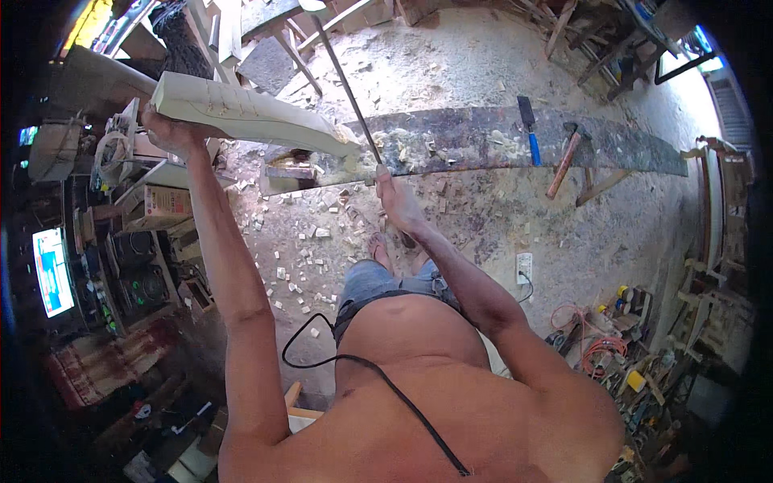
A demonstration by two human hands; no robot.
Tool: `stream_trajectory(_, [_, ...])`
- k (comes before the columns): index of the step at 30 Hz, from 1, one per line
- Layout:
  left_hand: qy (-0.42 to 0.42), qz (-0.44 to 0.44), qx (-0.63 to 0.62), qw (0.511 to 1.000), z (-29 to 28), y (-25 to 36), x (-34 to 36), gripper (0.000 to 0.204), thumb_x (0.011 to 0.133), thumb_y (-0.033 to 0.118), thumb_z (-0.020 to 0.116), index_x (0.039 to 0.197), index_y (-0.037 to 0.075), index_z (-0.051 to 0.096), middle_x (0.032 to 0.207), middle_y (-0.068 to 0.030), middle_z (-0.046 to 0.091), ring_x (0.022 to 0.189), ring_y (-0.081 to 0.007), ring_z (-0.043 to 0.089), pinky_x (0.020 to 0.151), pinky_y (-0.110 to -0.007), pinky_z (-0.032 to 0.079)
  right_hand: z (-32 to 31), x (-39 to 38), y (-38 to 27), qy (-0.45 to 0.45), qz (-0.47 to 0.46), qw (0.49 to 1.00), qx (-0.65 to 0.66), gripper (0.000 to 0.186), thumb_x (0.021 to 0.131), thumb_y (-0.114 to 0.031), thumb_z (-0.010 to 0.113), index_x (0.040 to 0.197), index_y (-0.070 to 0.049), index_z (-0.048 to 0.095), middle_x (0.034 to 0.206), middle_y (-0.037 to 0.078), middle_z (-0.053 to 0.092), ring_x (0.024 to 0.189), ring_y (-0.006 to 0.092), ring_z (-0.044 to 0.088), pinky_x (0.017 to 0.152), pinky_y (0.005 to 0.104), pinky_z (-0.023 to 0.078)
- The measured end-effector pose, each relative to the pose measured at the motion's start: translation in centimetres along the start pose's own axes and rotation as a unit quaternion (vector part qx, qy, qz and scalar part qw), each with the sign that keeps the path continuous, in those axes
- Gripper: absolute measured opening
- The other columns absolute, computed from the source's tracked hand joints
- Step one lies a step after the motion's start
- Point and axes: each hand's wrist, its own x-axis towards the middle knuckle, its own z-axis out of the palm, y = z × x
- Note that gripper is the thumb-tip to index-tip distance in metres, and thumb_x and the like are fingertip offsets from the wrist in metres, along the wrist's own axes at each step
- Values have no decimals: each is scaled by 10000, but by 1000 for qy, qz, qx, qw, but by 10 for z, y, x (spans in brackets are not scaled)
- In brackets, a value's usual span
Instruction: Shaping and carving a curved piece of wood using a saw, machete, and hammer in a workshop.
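Raised over the bench's left end is a pale, curved piece of carved wood [250,113] with a thick squared end and a narrow tapering one. My left hand [171,135] is closed around its thick end from below. The thin end comes down near the bench top, among pale shavings. My right hand [394,197] is closed on the near end of a long thin rod-like tool [348,88]. The tool slants up and away to a pale head at the top edge; its exact kind is unclear. It passes just right of the wood's narrow end.
A dark narrow bench [475,145] crosses in front of me. On it lie a blue-handled chisel [529,133] and a wooden-handled hammer [564,163]. Wood chips [322,233] litter the floor. Shelves and a lit screen [53,272] stand left; tools and an orange cord [602,351] lie right.
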Motion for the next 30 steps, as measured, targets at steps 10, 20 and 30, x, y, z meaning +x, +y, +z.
stream_trajectory(10, [-143, 35, -113, 983, -100, 295, -177, 579, 945, 447, 632, 1315, 12, 537, 1279, -180, 572, 1212, -361, 561, 1071, -522, 424, -73, -31, -105, -189, 207, 896, 345, 1069, 854, -891, 493, 1361, 47, 566, 750, 126, 697, 486, 74, 540, 448, 230, 412])
stream_trajectory(20, [-327, -266, -232, 877, -81, 214, -283, 885, 908, 591, 723, 1476, 3, 384, 1410, -205, 537, 1315, -328, 526, 1072, -411, 435, -78, -109, -41, -100, 290, 891, 336, 706, 887, -638, 638, 1164, 11, 683, 963, 103, 720, 824, 161, 672, 707, 302, 520])
stream_trajectory(30, [-362, -767, -415, 331, 61, 60, -383, 742, 963, 687, 556, 1319, 37, 553, 1072, -164, 684, 942, -326, 698, 838, -477, 588, -9, -134, 9, 66, 77, 990, 93, 753, 873, -588, 678, 1262, 56, 647, 889, 60, 695, 764, 131, 634, 699, 305, 500])
